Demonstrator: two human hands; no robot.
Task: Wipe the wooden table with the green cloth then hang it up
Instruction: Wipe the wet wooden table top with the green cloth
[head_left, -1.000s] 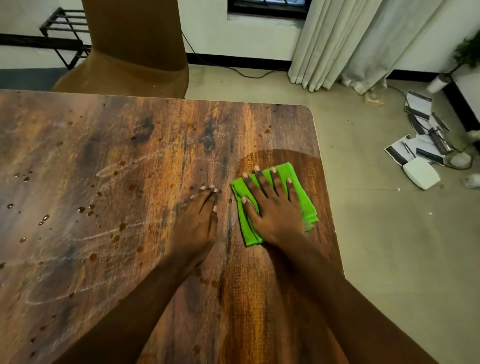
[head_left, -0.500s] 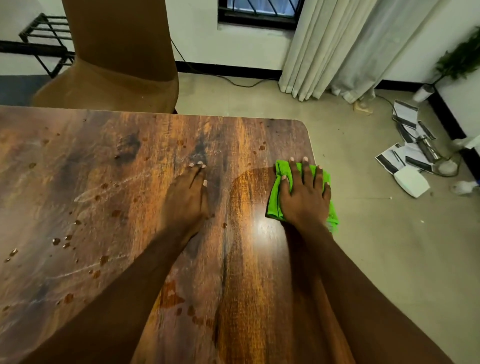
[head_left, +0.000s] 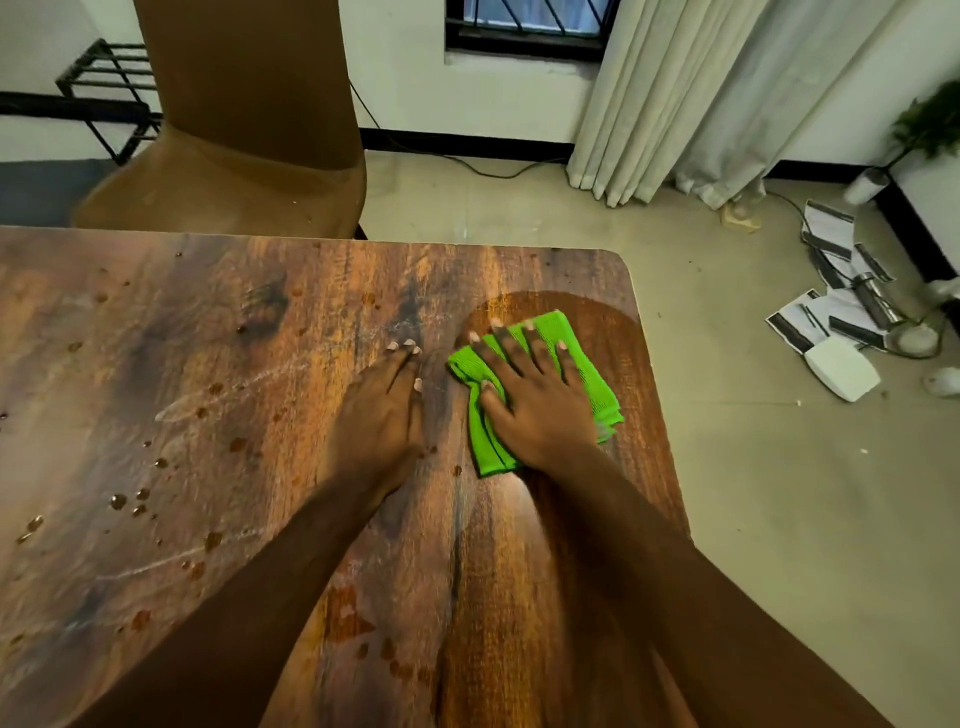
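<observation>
While the flat left hand (head_left: 382, 415) steadies the person on the wooden surface (head_left: 218, 374), the right hand (head_left: 530, 395), fingers spread, presses the folded green cloth (head_left: 576, 353) near the far right corner to wipe.

The view held two grips, the left grip (head_left: 382, 415) and the right grip (head_left: 535, 402), one green cloth (head_left: 593, 385), one desk (head_left: 156, 364), one brown chair (head_left: 244, 93), one window (head_left: 524, 23) and one black rack (head_left: 106, 78).
</observation>
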